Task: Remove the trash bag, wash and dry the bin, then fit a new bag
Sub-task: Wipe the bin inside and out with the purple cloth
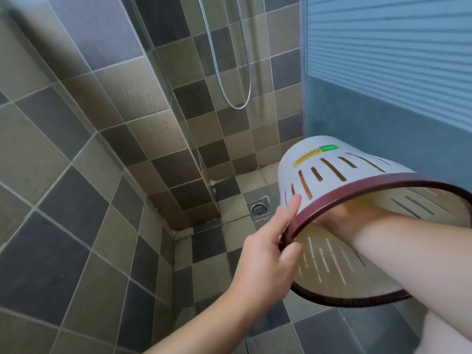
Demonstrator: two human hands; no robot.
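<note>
Held up at right of centre, tipped on its side with the mouth toward the camera: a white slotted plastic bin (332, 172) with a dark red rim (383, 186) and a yellow-and-green label (315, 154) near its base. No bag seen inside. Left hand (268, 254) at the rim's left edge, thumb and curled fingers pinching the red band, index finger stretched straight along the outer wall. Right hand (344, 221) pushed deep inside the bin, forearm crossing the mouth from the lower right and hiding much of the inner wall; its fingers buried against the inside, so whether spread or curled cannot be told. Behind the bin, filling the upper right of the frame, a blue towel (396, 85) hanging flat, ribbed above and plain below, close against the bin's far side. At top centre, a metal shower hose (229, 72) drooping in a loop against the checkered grey and beige wall tiles (76, 123). A clear glass shower screen (163, 103) running down from upper centre to the floor, its lower edge meeting a low tiled curb. Just left of the bin, low in the middle of the frame, a round steel floor drain (258, 209) set in the shower floor, well below the hands. Along the bottom, more dark and pale floor tiles (217, 251).
</note>
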